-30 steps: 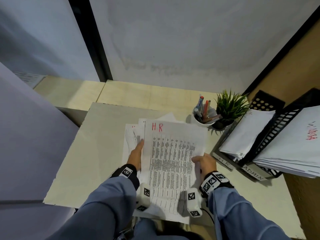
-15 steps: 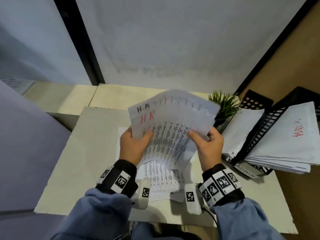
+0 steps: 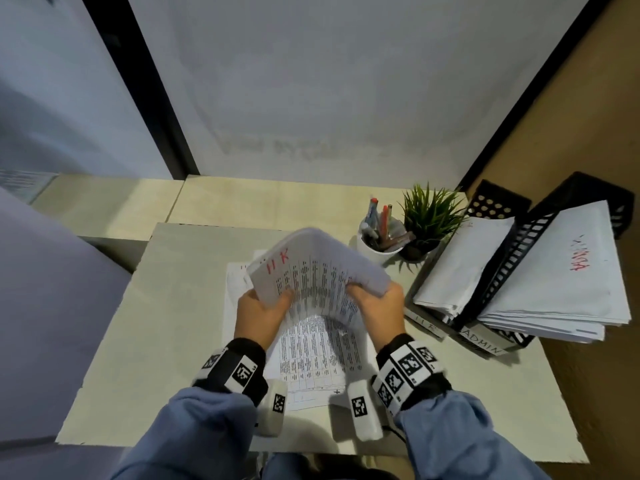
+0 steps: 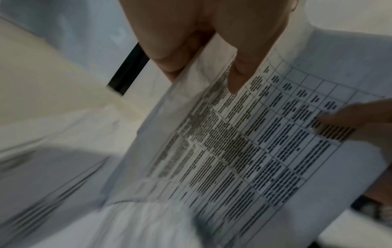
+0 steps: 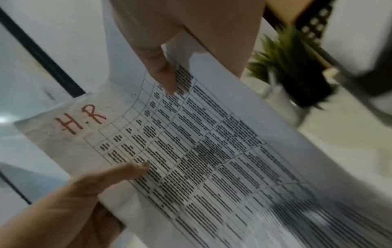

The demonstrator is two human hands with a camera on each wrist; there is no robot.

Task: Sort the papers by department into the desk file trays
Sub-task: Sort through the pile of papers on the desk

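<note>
A sheaf of printed papers (image 3: 313, 271) marked "HR" in red is held up above the desk, bowed over backwards at the top. My left hand (image 3: 259, 311) grips its left edge and my right hand (image 3: 379, 306) grips its right edge, thumbs on the printed face. The wrist views show the HR papers (image 5: 191, 147) close up, with my left thumb (image 4: 237, 75) lying on the table of text. More printed papers (image 3: 311, 358) lie flat on the desk under my hands. At the right stand black file trays (image 3: 509, 268) labelled HR and ADMIN, each holding white papers.
A white cup of pens (image 3: 381, 237) and a small potted plant (image 3: 427, 216) stand just left of the trays. A grey wall rises behind the desk (image 3: 156, 323), and a brown wall runs along the right side.
Both hands lifted the HR papers off the pile on the desk. Their top edge now bends further back and they sit lower in view.
</note>
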